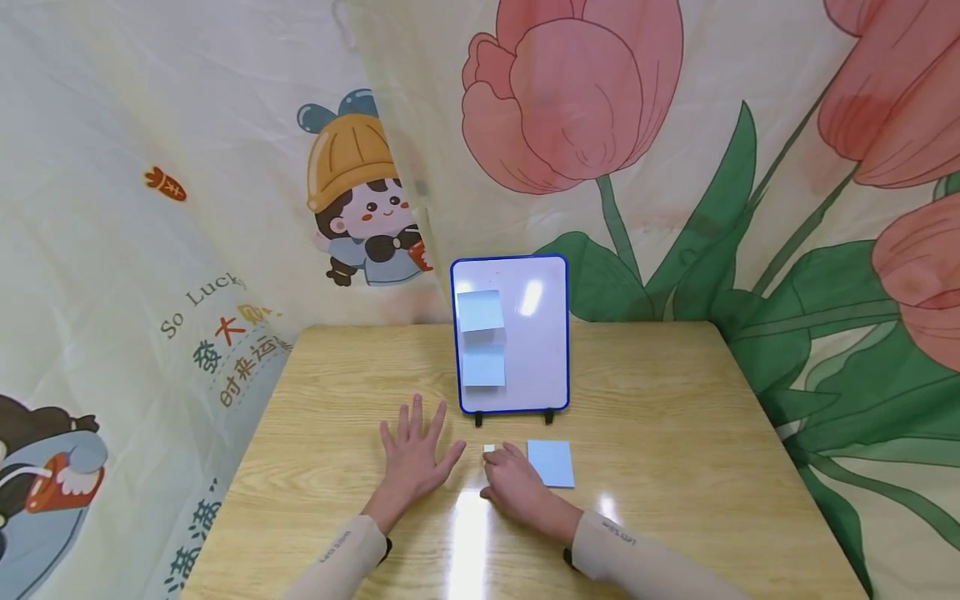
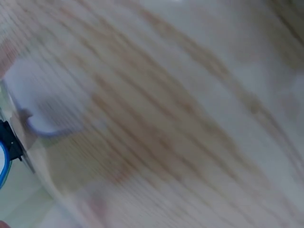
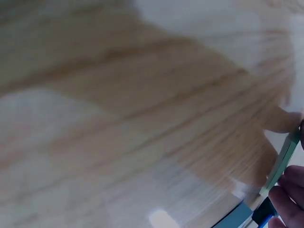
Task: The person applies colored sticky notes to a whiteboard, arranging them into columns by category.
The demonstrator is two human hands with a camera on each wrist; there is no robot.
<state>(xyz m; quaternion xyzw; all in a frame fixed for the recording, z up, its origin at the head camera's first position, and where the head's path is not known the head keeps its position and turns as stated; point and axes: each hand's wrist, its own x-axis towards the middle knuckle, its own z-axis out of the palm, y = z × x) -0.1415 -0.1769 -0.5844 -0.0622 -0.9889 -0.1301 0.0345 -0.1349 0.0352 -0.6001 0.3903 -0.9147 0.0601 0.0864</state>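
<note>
My left hand [image 1: 415,454] lies on the wooden table with its fingers spread wide, holding nothing. To its right, my right hand [image 1: 517,485] pinches a small pale piece [image 1: 489,448]. In the right wrist view that piece shows as a thin green-edged strip [image 3: 283,159] between the thumb and fingers [image 3: 289,199]; I cannot tell what kind of thing it is. Just right of the right hand lies a light blue sticky note pad [image 1: 553,463]. Behind both hands stands a small whiteboard [image 1: 536,350], bearing an upper blue sticky note [image 1: 481,311] and a lower one [image 1: 483,367] on its left half.
Black feet [image 1: 478,418] hold the blue-rimmed whiteboard upright on the wooden table [image 1: 645,400]. A printed cloth [image 1: 750,208] with tulips and cartoon figures hangs behind the table and along its left side. Bright light reflects off the tabletop near the hands.
</note>
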